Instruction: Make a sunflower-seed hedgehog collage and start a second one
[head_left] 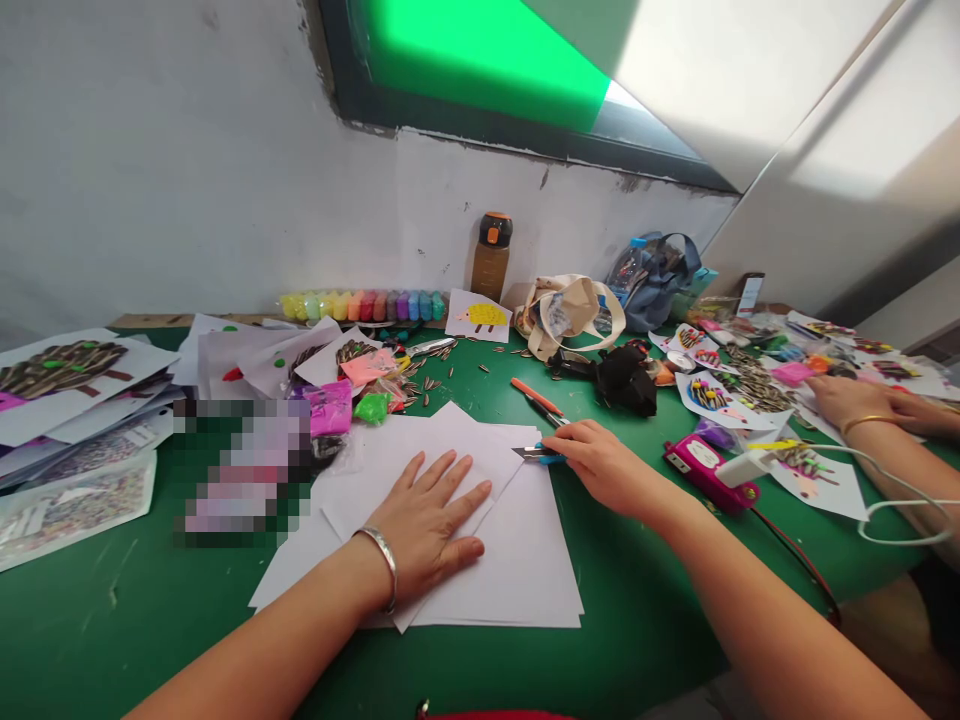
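The left hand lies flat on the white paper, with its fingers spread open and no object in them. This paper is a stack of several sheets on the green table, and the upper sheets are turned at an angle to the lower ones. The right hand is at the right edge of the stack, and its fingers are closed on the scissors, which have blue handles; their blades point left, over the paper. Just beyond the right hand there are an orange pen and a dark pen, lying near each other. Beyond the stack, to the left, I see a bright green packet and a pink-purple packet. A brown bottle stands upright near the wall, beside a card with a yellow hedgehog picture. At the right, a pink power strip lies on the table, near another person's hand.
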